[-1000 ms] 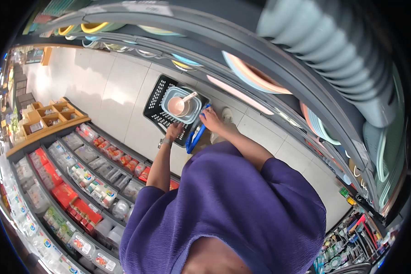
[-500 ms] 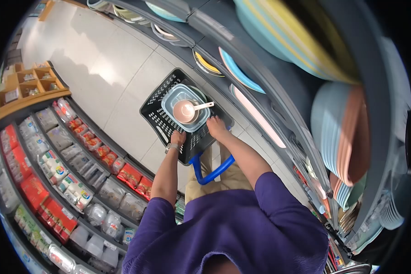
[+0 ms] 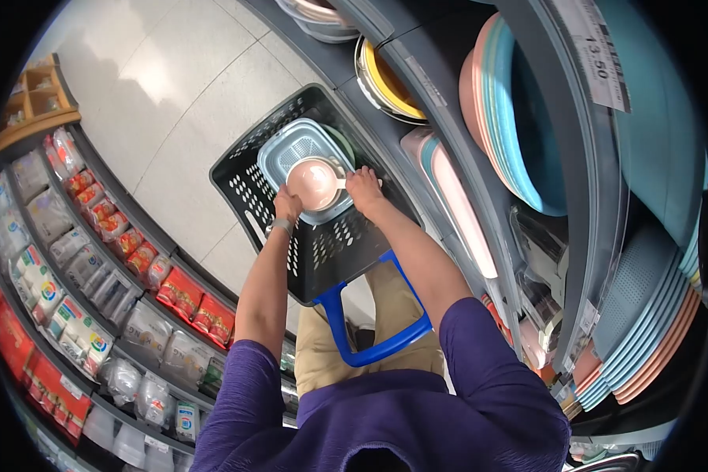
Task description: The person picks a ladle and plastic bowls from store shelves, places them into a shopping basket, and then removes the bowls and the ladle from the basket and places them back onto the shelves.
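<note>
A pink water scoop [image 3: 313,182] with a white-pink handle sits over a light blue basin with a perforated strainer [image 3: 299,140]. Both lie inside a dark grey shopping basket [image 3: 326,263] with holes in its walls. My right hand [image 3: 364,190] is closed around the scoop's handle, whose tip shows past the fingers. At the scoop's near-left rim, my left hand [image 3: 287,206] grips the edge. A blue basket handle [image 3: 377,346] hangs down toward my legs. Part of a green rim [image 3: 338,140] shows beside the basin.
Shelves on the right hold stacked basins [image 3: 519,118], a yellow bowl [image 3: 397,86], pink trays [image 3: 460,208] and blue strainers [image 3: 637,291]. On the left, shelves carry packaged goods [image 3: 185,295]. A wooden divided rack [image 3: 35,98] stands at the far left, beside pale floor tiles [image 3: 189,102].
Both hands have moved from the basket's near side onto the pink scoop and taken hold of it. The basket appears larger and closer, and the shelves have shifted in view.
</note>
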### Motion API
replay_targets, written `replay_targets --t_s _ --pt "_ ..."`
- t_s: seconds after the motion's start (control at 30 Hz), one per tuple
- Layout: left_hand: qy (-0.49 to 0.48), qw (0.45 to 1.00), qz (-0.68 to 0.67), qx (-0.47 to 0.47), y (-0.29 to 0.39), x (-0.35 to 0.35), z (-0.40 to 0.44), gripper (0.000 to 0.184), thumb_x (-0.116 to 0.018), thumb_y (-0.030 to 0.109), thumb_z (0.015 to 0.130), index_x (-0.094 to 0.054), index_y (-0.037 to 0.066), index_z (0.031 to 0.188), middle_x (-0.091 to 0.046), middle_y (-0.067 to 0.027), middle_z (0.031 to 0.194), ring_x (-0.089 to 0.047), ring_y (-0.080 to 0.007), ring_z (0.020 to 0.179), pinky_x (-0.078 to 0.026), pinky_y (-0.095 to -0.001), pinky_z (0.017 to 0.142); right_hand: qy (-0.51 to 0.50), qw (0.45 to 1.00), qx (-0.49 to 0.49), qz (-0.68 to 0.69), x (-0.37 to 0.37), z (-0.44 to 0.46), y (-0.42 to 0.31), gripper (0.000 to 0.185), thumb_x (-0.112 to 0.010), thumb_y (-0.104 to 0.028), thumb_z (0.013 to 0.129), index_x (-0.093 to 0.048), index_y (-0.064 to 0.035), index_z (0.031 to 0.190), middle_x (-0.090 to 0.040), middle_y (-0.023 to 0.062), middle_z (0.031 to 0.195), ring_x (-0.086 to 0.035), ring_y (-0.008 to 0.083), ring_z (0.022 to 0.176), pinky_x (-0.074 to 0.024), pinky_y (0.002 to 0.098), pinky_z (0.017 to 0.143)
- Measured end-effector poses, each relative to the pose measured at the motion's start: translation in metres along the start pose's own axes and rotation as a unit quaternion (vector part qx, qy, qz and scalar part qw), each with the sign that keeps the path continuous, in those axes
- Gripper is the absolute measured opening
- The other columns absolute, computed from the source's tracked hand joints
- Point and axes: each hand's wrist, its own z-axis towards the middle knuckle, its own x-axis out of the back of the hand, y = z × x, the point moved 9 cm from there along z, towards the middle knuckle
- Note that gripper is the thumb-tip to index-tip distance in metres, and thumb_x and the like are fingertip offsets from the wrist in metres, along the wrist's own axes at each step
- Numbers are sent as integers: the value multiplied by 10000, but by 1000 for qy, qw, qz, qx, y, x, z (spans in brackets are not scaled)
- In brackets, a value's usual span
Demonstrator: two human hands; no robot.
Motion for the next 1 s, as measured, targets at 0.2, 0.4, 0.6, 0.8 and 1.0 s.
replay_targets --t_s 0.2,0.4,0.6,0.8,1.0 --pt "28 969 -230 -85 22 53 -52 367 -503 38 838 -556 -53 1190 -679 -198 1081 -667 -270 991 -515 -362 855 80 986 84 118 52 -80 -55 264 -665 -86 802 -580 24 1027 -631 209 925 -674 361 771 -551 452 664" --pt "-101 946 -262 -161 62 109 -178 556 -457 -18 876 -348 -24 1422 -550 -190 1319 -551 -251 1209 -440 -359 1027 96 962 77 244 194 -252 -91 379 -665 -205 862 -543 33 1130 -598 201 952 -654 358 782 -545 459 688" --pt "-257 885 -380 -81 126 145 -308 734 -497 -90 891 -210 34 1556 -622 -120 1275 -638 -158 1056 -527 -295 874 227 810 12 541 329 -399 -73 513 -732 -131 842 -514 -16 1292 -640 125 1111 -663 261 929 -546 372 774" --pt "-331 827 -451 -48 268 199 -423 225 -490 40 968 -574 -10 1171 -695 -115 910 -684 -180 695 -525 -266 531 480 760 65 433 386 -517 -63 812 -791 -260 788 -367 -18 1438 -407 202 1444 -413 344 1345 -363 414 1097" --pt "-371 862 -301 -169 360 232 -496 258 -441 195 1020 -601 7 1096 -669 -86 832 -632 -155 635 -486 -262 573 498 674 21 545 391 -586 -34 712 -760 -234 840 -407 -33 1426 -530 179 1345 -534 257 1244 -418 358 1037"
